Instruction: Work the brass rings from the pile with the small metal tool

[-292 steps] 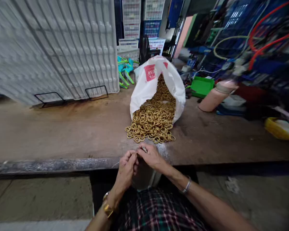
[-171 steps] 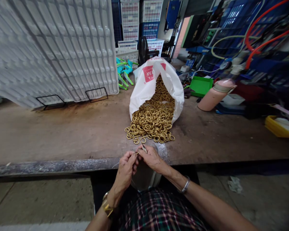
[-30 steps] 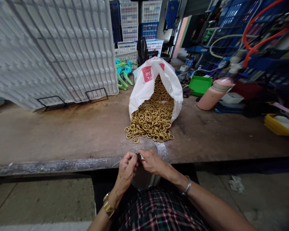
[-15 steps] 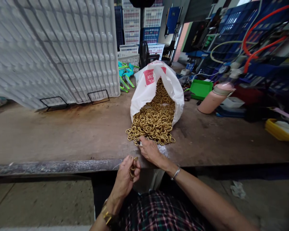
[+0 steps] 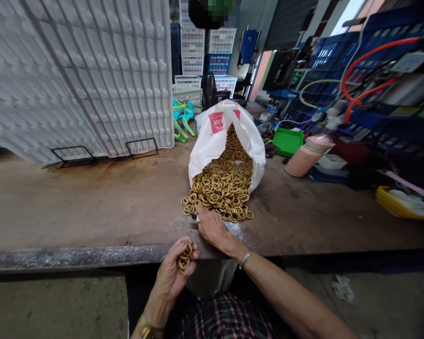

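Observation:
My left hand (image 5: 175, 267), just off the table's front edge, is curled around several brass rings (image 5: 184, 259). My right hand (image 5: 211, 228) lies at the near edge of a pile of brass rings (image 5: 221, 188). Its fingers are closed on a small black-and-white object (image 5: 194, 217), whose kind I cannot make out. The pile spills from the open mouth of a white plastic bag (image 5: 207, 146) with red print. Some loose rings lie just beyond my right fingertips.
Ridged white trays (image 5: 120, 84) stand at the left on black wire stands (image 5: 74, 155). To the right are a green tray (image 5: 289, 142), a pink bottle (image 5: 305, 157) and a yellow tray (image 5: 403, 207). Turquoise clip-like objects (image 5: 183, 115) and crates (image 5: 221, 41) are behind.
My left hand has turned so the rings in it show more. My right hand has shifted slightly left along the pile's near edge. The camera view has tilted up a little.

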Available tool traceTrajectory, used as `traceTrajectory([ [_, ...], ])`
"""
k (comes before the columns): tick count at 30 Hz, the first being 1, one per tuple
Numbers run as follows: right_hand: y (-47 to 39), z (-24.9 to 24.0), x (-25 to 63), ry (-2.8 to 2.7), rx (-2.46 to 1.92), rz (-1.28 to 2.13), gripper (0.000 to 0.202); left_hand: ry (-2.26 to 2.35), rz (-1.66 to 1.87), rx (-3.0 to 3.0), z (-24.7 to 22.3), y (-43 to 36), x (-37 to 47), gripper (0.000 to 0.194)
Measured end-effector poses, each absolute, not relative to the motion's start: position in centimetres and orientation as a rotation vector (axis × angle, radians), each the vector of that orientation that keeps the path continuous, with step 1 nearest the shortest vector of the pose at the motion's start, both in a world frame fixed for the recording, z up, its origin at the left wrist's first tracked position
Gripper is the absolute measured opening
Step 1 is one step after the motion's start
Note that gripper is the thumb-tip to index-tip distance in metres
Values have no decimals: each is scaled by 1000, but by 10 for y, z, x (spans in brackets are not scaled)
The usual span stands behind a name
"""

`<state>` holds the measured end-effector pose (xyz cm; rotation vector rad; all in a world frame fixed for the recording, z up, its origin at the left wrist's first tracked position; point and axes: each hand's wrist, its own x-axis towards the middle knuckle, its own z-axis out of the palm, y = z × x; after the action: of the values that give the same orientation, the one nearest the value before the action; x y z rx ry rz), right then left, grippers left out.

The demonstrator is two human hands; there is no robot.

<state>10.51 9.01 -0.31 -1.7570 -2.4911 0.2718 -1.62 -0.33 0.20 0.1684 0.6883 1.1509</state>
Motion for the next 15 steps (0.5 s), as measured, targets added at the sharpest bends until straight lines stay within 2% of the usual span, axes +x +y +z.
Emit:
traceTrajectory([
  [5,93,-5,111,-2364,-1654,415,27,733,1153,143,1,2,-17,17],
  [7,95,-4,116,-2219,-1550,573,21,752,1153,166,3,5,-18,18],
  [11,89,0,124,-1807,-1296,1070,13,779,1161,188,6,11,-14,22],
  [15,72,7,128,-1412,-1135,1670,20,838,1221,235,6,15,-5,23],
])
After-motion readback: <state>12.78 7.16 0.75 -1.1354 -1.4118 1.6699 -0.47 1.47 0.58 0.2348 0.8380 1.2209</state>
